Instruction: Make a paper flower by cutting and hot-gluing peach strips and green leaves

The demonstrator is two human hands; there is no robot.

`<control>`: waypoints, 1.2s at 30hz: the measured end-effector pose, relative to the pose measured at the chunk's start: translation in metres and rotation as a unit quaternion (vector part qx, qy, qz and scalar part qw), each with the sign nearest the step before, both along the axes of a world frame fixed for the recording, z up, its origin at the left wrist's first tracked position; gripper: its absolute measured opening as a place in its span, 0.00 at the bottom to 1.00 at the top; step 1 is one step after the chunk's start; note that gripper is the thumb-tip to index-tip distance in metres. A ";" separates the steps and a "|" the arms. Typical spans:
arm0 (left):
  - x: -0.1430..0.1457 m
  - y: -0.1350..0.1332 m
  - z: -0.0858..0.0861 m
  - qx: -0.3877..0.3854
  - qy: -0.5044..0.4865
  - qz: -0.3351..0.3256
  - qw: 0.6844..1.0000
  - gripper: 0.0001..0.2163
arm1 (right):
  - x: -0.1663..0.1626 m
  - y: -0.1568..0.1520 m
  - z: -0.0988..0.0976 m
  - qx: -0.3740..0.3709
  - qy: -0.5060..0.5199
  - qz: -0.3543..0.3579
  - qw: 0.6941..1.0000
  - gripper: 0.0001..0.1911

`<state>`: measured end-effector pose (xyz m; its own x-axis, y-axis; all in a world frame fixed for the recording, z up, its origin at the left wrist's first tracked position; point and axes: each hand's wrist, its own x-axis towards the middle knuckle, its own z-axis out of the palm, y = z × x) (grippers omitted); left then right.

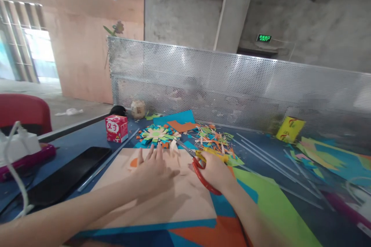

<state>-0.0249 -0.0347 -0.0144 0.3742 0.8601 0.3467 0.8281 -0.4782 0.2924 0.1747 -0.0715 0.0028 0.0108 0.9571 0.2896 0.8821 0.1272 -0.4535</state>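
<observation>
My left hand (153, 171) lies on a sheet of pale peach paper (179, 208), palm down with its fingers spread. Beside its fingertips is a small orange paper circle (133, 162). In my right hand (213, 171) are scissors (204, 179) with red handles, their metal blades pointing up and left over the sheet's far edge. Small peach paper strips (174, 148) lie near the blade tips. Just beyond sits a layered paper flower (155, 134) in green, cream, blue and orange. A yellow object (216, 154) lies partly hidden behind my right hand.
Paper scraps (213, 135) are heaped behind the sheet. A red box (116, 128), a black phone (69, 173) and clear sticks (266, 158) lie around. Green paper (275, 204) is at right, near a yellow packet (290, 129). A perforated metal screen (203, 81) borders the table.
</observation>
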 end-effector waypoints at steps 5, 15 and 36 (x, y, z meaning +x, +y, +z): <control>0.017 0.025 0.021 -0.102 -0.212 -0.077 0.969 0.18 | -0.001 0.000 0.001 -0.011 0.038 0.017 0.999 0.12; 0.040 0.038 0.015 -0.299 -0.436 -0.141 0.837 0.11 | 0.006 0.002 0.010 0.041 0.124 0.003 0.991 0.10; 0.019 0.039 0.023 -0.345 -0.595 -0.198 0.698 0.10 | 0.007 0.013 0.002 0.012 0.348 0.008 0.937 0.20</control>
